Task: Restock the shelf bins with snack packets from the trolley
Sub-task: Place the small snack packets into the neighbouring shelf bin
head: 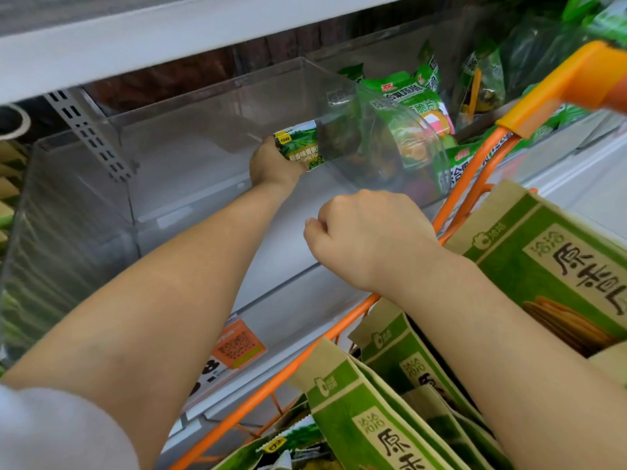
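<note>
My left hand reaches into a clear plastic shelf bin and grips a green garlic-pea snack packet at the bin's right side. My right hand hovers as a closed fist over the bin's front edge, with nothing visible in it. The orange wire trolley stands at the right and holds several green and tan snack packets.
A second clear bin to the right holds green crisp packets. A white shelf board hangs above the bins. An orange price label sits on the shelf's front rail. The trolley's orange handle juts in at upper right.
</note>
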Demonstrator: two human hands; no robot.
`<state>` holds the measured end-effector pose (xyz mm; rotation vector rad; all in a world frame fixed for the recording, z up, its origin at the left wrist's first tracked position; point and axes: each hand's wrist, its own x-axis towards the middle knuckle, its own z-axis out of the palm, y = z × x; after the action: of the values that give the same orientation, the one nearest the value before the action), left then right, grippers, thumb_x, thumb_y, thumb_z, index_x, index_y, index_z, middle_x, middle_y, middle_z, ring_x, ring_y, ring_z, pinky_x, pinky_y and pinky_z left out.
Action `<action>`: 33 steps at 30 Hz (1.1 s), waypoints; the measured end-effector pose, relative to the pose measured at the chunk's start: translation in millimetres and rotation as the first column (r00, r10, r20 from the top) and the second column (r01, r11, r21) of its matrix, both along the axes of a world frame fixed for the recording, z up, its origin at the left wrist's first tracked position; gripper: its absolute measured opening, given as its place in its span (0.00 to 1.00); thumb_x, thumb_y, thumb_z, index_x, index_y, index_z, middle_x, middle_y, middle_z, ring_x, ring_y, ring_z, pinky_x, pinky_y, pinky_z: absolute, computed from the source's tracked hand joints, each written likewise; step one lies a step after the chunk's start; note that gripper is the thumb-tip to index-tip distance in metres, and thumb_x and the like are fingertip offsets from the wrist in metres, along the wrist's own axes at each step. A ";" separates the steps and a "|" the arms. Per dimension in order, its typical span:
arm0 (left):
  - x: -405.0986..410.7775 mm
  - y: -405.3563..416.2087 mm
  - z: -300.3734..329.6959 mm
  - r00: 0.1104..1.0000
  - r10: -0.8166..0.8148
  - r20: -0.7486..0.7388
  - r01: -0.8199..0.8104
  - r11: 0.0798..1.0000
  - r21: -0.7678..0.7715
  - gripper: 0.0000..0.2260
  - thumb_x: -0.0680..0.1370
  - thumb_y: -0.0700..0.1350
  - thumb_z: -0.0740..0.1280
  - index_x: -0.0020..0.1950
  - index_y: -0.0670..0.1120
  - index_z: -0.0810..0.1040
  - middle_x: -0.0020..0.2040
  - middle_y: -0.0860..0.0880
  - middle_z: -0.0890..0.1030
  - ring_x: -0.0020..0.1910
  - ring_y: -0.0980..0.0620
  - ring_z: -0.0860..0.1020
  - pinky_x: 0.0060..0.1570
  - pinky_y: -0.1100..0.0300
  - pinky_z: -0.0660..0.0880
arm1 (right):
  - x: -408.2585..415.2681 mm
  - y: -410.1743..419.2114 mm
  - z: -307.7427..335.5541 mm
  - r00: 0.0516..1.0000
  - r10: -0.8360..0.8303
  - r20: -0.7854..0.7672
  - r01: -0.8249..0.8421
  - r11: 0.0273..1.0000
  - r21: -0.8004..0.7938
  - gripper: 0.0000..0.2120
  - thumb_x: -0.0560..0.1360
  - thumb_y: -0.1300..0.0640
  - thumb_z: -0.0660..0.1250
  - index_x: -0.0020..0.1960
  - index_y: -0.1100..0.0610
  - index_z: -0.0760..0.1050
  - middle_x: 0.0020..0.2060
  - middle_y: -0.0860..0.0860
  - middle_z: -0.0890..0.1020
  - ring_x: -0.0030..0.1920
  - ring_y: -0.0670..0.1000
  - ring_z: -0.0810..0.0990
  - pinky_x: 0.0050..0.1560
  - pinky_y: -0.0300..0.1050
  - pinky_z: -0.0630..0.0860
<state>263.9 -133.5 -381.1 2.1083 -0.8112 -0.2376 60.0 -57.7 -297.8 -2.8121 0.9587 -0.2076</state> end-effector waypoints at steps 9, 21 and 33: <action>4.7 1.3 2.3 0.988 0.118 0.098 -0.124 0.991 0.052 0.19 0.72 0.46 0.73 0.59 0.40 0.74 0.56 0.43 0.80 0.56 0.42 0.77 0.46 0.55 0.72 | 0.8 -1.0 0.3 1.000 -0.004 0.001 0.004 1.000 0.019 0.21 0.80 0.49 0.53 0.30 0.55 0.60 0.27 0.51 0.64 0.28 0.48 0.59 0.28 0.43 0.53; -6.4 9.1 14.0 0.983 0.178 -0.049 -0.174 0.981 0.081 0.22 0.72 0.57 0.68 0.59 0.45 0.72 0.57 0.47 0.78 0.56 0.42 0.76 0.60 0.49 0.71 | 2.0 -3.0 -2.0 1.000 0.005 0.019 -0.004 1.000 -0.019 0.20 0.79 0.49 0.53 0.30 0.55 0.60 0.28 0.51 0.64 0.28 0.52 0.62 0.28 0.43 0.53; -93.3 138.2 103.6 0.983 -0.128 -0.132 0.113 0.986 -0.120 0.07 0.75 0.42 0.66 0.53 0.45 0.77 0.54 0.47 0.78 0.50 0.51 0.75 0.45 0.64 0.71 | -25.7 21.0 13.8 0.909 -0.040 0.415 0.034 0.999 0.022 0.12 0.79 0.52 0.61 0.50 0.58 0.80 0.43 0.55 0.82 0.49 0.58 0.79 0.47 0.49 0.69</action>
<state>170.6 4.6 -277.5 1.9172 -0.8502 -0.3907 34.3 -36.8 -284.1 -2.5751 0.9013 -0.7665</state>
